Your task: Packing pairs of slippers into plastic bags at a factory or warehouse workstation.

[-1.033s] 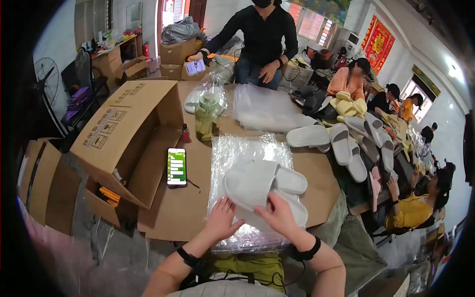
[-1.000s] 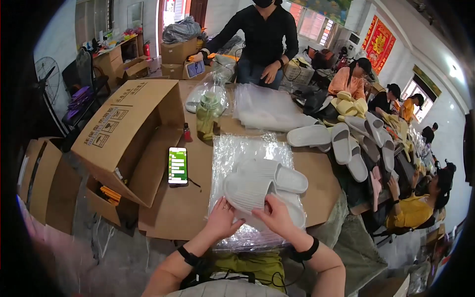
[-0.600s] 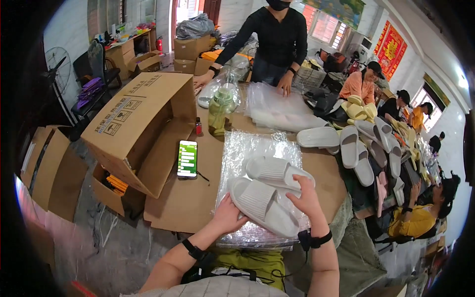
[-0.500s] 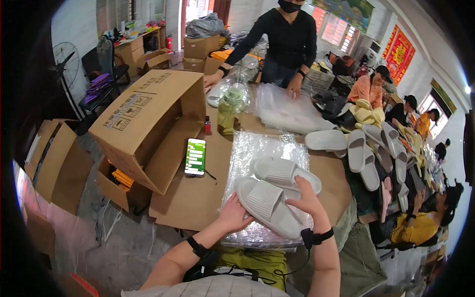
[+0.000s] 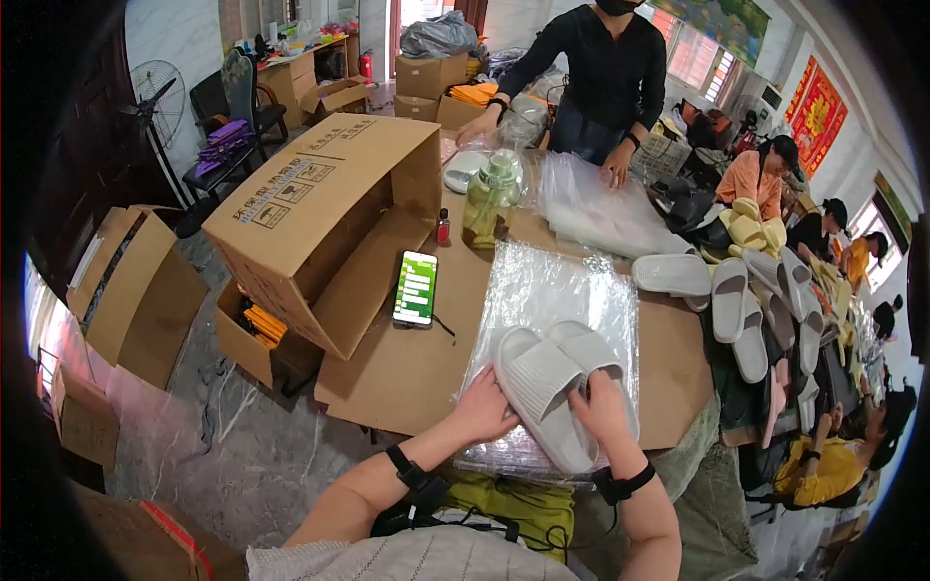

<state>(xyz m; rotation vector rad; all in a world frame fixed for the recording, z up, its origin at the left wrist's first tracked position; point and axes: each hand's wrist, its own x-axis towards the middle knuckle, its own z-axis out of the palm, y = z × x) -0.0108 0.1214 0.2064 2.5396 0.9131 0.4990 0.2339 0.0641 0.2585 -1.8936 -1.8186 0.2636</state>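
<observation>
A pair of pale grey slide slippers lies side by side over a stack of clear plastic bags. My left hand grips the outer edge of the left slipper, fingers partly hidden under it. My right hand has its thumb by the left slipper's opening and its fingers at the right slipper, which that hand partly covers. Both slippers point away from me, their ribbed straps upward.
An open carton lies on its side at left. Near it are a phone, a small red bottle and a green jar. Loose slippers pile up at right. Across the table a person in black touches plastic bags.
The two slippers have been drawn close together and turned to point more directly away from me. My right hand has shifted down to their inner edges. The view has swung slightly left.
</observation>
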